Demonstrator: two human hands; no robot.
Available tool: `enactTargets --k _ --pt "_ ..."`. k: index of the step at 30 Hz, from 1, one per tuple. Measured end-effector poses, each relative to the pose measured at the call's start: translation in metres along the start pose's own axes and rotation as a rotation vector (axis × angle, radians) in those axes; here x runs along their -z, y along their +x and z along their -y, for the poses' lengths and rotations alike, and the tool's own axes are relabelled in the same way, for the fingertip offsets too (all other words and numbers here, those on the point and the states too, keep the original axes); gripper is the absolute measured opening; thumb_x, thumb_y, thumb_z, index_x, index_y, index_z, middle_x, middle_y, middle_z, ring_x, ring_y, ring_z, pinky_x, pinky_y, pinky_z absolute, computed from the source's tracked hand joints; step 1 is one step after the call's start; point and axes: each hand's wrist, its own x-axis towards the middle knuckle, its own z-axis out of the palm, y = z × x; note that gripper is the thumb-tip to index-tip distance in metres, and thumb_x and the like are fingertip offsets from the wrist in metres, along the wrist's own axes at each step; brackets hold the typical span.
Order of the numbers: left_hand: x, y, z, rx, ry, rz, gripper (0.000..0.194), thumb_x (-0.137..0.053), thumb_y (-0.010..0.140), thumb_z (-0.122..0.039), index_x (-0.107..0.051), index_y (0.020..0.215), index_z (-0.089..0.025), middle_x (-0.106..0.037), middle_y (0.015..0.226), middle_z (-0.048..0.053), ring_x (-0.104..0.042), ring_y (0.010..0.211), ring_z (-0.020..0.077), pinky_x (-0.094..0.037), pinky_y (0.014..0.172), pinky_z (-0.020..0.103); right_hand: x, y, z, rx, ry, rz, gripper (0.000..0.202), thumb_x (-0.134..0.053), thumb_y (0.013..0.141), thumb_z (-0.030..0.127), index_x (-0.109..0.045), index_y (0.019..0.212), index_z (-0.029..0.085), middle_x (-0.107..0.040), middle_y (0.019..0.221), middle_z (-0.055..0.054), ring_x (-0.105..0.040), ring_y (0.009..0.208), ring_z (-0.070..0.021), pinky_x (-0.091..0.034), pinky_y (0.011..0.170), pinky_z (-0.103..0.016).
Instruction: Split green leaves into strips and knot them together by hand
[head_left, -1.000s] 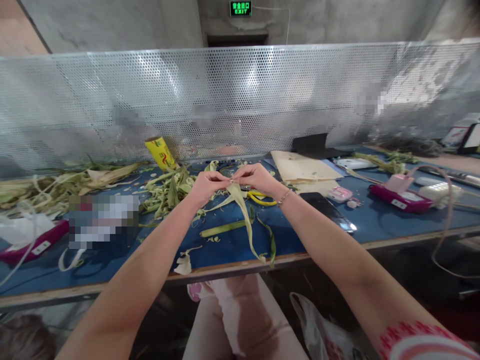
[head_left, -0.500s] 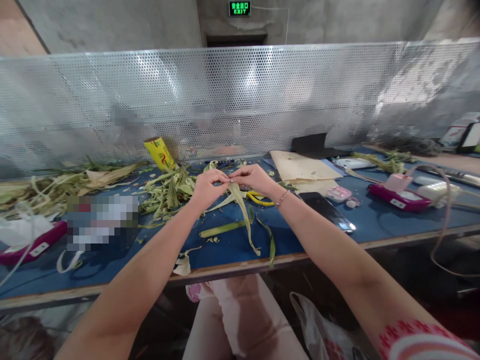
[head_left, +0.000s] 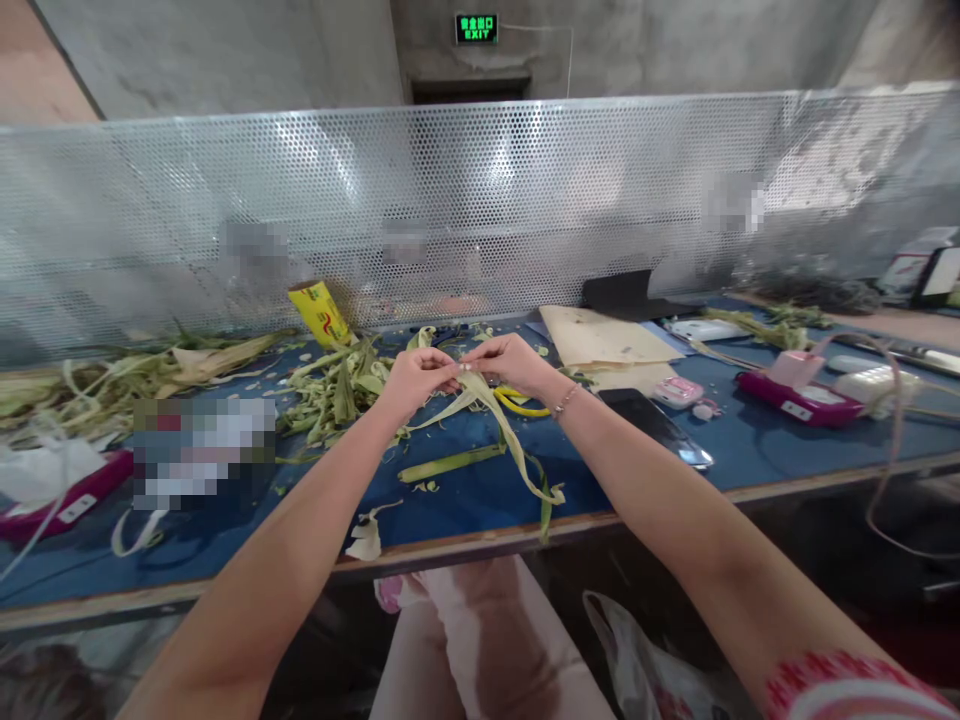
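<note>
Drooping from both hands, the long, pale-green strip of husk-like leaf (head_left: pixel 512 440) hangs over the blue-topped counter (head_left: pixel 465 512), its curled lower end near the front edge; whether that end touches is unclear. The left hand (head_left: pixel 421 378) and the right hand (head_left: pixel 516 362) sit just beside each other, fingers pinched on its upper end. It looks very light and limp — easy to bend, but likely to split lengthwise if tugged. A short fingertip pinch at the gathered upper end seems the surest hold — the narrow tail offers less.
</note>
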Motion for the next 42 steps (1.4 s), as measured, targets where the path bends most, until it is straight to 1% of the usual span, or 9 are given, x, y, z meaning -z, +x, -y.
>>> enactTargets --k 4,7,11,16,21,28,31,37,42 --pt "-0.001 0.001 0.001 -0.035 -0.001 -0.058 0.031 -0.077 0.045 -0.033 -0.059 0.059 -0.012 -0.061 0.050 0.001 -0.058 0.048 0.0106 -0.051 0.055 0.025 -0.001 -0.004 0.006 -0.077 0.070 0.018 0.021 -0.076 0.052 0.024 -0.067 0.069 0.014 -0.064 0.061 0.000 -0.057 0.056 -0.0072 -0.048 0.058 -0.021" --pt "-0.001 0.003 0.002 -0.055 -0.004 -0.091 0.031 -0.078 0.043 -0.032 -0.059 0.057 -0.012 -0.059 0.048 0.000 -0.056 0.047 0.0101 -0.050 0.054 0.025 -0.004 -0.008 0.013 -0.146 0.062 0.024 0.015 -0.071 0.062 0.024 -0.066 0.072 0.015 -0.065 0.062 0.000 -0.059 0.057 -0.0075 -0.049 0.058 -0.020" --pt "-0.001 0.002 0.002 -0.092 0.060 -0.105 0.029 -0.077 0.043 -0.030 -0.059 0.057 -0.012 -0.059 0.050 0.000 -0.055 0.049 0.0098 -0.048 0.054 0.024 -0.009 -0.010 0.016 -0.199 0.033 -0.057 0.008 -0.063 0.073 0.022 -0.064 0.069 0.015 -0.062 0.057 0.001 -0.056 0.051 -0.0065 -0.048 0.052 -0.019" --pt "0.000 0.000 0.002 -0.156 0.211 -0.096 0.024 -0.074 0.049 -0.029 -0.061 0.059 -0.012 -0.060 0.054 0.001 -0.055 0.052 0.0100 -0.045 0.054 0.024 -0.008 -0.009 0.016 -0.227 0.031 -0.060 0.007 -0.065 0.069 0.015 -0.063 0.063 0.013 -0.061 0.054 0.000 -0.056 0.051 -0.0062 -0.048 0.054 -0.018" --pt "0.003 0.001 0.001 -0.153 0.221 -0.075 0.023 -0.074 0.050 -0.029 -0.060 0.059 -0.012 -0.061 0.056 0.002 -0.056 0.054 0.0107 -0.045 0.055 0.024 -0.002 -0.008 0.016 -0.223 0.061 -0.020 0.008 -0.072 0.058 0.012 -0.065 0.064 0.013 -0.060 0.054 0.001 -0.055 0.050 -0.0052 -0.049 0.057 -0.020" --pt "0.001 0.000 0.000 0.055 -0.002 0.048 0.027 -0.074 0.052 -0.030 -0.057 0.063 -0.013 -0.061 0.055 0.001 -0.059 0.052 0.0110 -0.050 0.058 0.026 -0.004 -0.008 0.016 -0.055 -0.105 0.002 0.013 -0.073 0.055 0.018 -0.067 0.065 0.012 -0.061 0.054 0.001 -0.053 0.050 -0.0057 -0.047 0.055 -0.020" --pt "-0.002 -0.001 -0.001 0.115 -0.059 0.047 0.026 -0.073 0.055 -0.030 -0.055 0.063 -0.013 -0.063 0.055 0.002 -0.059 0.050 0.0112 -0.051 0.057 0.026 -0.005 -0.008 0.017 -0.007 -0.171 -0.013 0.013 -0.071 0.056 0.020 -0.068 0.067 0.012 -0.060 0.053 0.001 -0.053 0.050 -0.0061 -0.047 0.055 -0.021" --pt "-0.002 0.002 0.002 0.063 -0.078 -0.031 0.029 -0.077 0.046 -0.027 -0.055 0.058 -0.012 -0.061 0.051 0.000 -0.058 0.048 0.0107 -0.051 0.057 0.027 -0.003 -0.005 0.012 0.035 -0.189 -0.022 0.014 -0.070 0.059 0.023 -0.067 0.069 0.013 -0.062 0.057 0.001 -0.054 0.053 -0.0069 -0.048 0.057 -0.022" --pt "-0.001 0.003 0.005 -0.099 0.077 -0.068 0.029 -0.076 0.046 -0.031 -0.055 0.055 -0.013 -0.059 0.051 0.000 -0.058 0.050 0.0117 -0.048 0.055 0.026 -0.005 -0.005 0.008 -0.032 -0.105 0.010 0.016 -0.069 0.064 0.028 -0.064 0.071 0.015 -0.063 0.060 0.001 -0.056 0.055 -0.0072 -0.049 0.056 -0.020"
